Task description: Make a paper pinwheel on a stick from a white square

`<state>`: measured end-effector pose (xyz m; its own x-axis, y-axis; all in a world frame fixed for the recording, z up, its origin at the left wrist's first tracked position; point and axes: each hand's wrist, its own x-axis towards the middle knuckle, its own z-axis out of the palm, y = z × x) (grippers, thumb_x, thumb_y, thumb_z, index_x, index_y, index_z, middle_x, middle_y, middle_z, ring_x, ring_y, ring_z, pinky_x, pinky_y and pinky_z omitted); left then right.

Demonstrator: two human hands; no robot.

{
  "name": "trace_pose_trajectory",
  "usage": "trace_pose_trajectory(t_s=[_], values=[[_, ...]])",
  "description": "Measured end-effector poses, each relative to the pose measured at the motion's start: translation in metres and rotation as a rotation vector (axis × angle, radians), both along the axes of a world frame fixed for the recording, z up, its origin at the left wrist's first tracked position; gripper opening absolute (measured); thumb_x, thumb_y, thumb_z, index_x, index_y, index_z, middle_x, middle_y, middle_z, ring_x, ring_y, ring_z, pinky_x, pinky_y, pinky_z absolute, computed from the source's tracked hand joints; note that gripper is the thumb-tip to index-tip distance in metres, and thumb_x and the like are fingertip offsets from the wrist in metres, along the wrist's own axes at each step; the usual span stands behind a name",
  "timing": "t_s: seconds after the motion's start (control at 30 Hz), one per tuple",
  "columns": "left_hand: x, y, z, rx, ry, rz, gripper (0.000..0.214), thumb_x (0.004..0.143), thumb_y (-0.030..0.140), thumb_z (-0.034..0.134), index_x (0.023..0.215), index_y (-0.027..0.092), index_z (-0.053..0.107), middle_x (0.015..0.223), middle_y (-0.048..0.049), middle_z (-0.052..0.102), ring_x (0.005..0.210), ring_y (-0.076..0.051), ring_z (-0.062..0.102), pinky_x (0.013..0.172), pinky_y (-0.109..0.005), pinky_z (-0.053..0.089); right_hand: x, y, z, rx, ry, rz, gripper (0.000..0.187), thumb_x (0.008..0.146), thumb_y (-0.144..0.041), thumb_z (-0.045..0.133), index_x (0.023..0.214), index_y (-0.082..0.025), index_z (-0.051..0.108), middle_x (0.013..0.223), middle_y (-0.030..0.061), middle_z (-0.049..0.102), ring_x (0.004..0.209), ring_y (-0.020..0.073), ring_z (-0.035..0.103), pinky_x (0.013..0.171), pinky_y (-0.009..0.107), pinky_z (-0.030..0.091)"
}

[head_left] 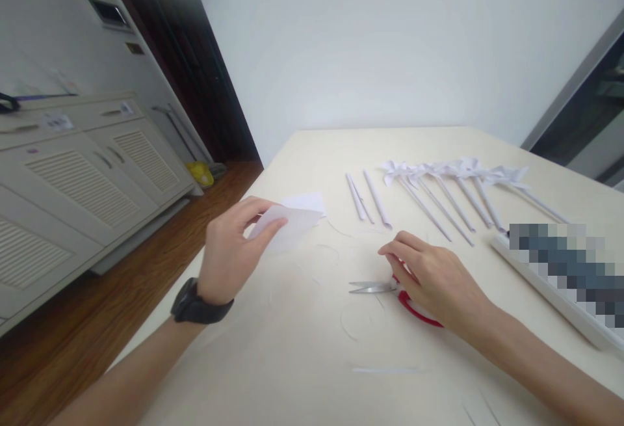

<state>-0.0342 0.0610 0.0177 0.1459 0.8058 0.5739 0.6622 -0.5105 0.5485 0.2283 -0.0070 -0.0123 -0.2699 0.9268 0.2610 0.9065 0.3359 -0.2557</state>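
Worktop (234,374), one: pale, smooth, broad. Our guess at its hazard is slipperiness; a brushed forearm could send light paper sliding.

White case (529,286), one: long, straight-edged, its contents pixelated beyond our reading. It lies just beside the right forearm, which might knock it.

Pinwheels (468,167), a row: folded white paper heads, pointed and crumpled-looking, on slim rolled stems. A careless reach across could crush the vanes.

Hands, two. The left hand (231,247) has thumb and fingers closed in a pinch on a paper sheet (a black watch (202,302) sits on that wrist); too tight a squeeze would crease it. The right hand (431,276) is half curled over the scissors' handles; whether it grips them we cannot tell.

Scissors (373,287), one pair: shiny metal blades, slightly parted, red looped handles. Lifted by only one loop, they could swing and nick a finger.

Paper sheet (275,227), one: white, thin, slightly bent, above the worktop's left side, before more paper (309,201). A sagging edge would spoil a straight cut.

Paper tubes (377,199), a few: tightly rolled, liable to roll or unfurl if bumped.

Trimmings (387,369), scattered: hair-thin, some curved, easily caught between blades.
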Motion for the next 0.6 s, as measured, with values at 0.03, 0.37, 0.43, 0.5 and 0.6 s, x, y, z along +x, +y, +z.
trace_pose_trajectory(t_s=[0.03,0.37,0.43,0.5,0.6], values=[[0.001,-0.002,0.002,0.041,-0.082,0.001,0.005,0.075,0.023,0.06,0.078,0.021,0.063,0.086,-0.0009,0.061,0.083,-0.019,0.055,0.081,-0.031,0.04,-0.001,-0.001,0.001,0.0,0.019,0.0,0.022,0.089,-0.016,0.035,0.094,-0.02,0.056,0.087,0.0013,0.057,0.057,0.0131,0.053,0.055,0.029,0.036],[0.024,-0.023,-0.013,-0.333,-0.388,-0.198,0.015,0.08,0.032,0.056,0.082,0.017,0.058,0.08,-0.0036,0.067,0.065,-0.017,0.062,0.056,-0.026,0.05,-0.021,-0.013,0.015,-0.248,0.427,0.116,0.019,0.085,-0.033,0.049,0.103,-0.026,0.049,0.078,-0.0029,0.057,0.059,0.0112,0.053,0.054,0.023,0.042],[0.031,-0.032,-0.014,-0.606,-0.531,-0.304,0.016,0.078,0.033,0.058,0.083,0.017,0.058,0.084,-0.0041,0.068,0.069,-0.017,0.063,0.058,-0.026,0.05,-0.023,-0.013,0.015,-0.332,0.555,0.105,0.012,0.083,-0.033,0.051,0.08,-0.022,0.052,0.063,-0.0038,0.052,0.059,0.0126,0.051,0.053,0.023,0.041],[0.037,-0.04,-0.013,-0.738,-0.633,-0.323,0.017,0.075,0.032,0.062,0.082,0.017,0.059,0.084,-0.0043,0.068,0.07,-0.018,0.063,0.059,-0.026,0.05,-0.021,-0.011,0.014,-0.36,0.606,0.088,0.025,0.083,-0.031,0.05,0.062,-0.02,0.046,0.055,-0.0044,0.046,0.054,0.0119,0.049,0.052,0.023,0.039],[0.043,-0.047,-0.012,-0.844,-0.775,-0.377,0.025,0.074,0.028,0.064,0.097,0.018,0.06,0.094,-0.006,0.068,0.081,-0.021,0.064,0.071,-0.032,0.05,-0.017,-0.007,0.011,-0.383,0.661,0.064,0.029,0.086,-0.031,0.046,0.059,-0.019,0.045,0.051,-0.0052,0.043,0.047,0.01,0.047,0.047,0.022,0.037]])
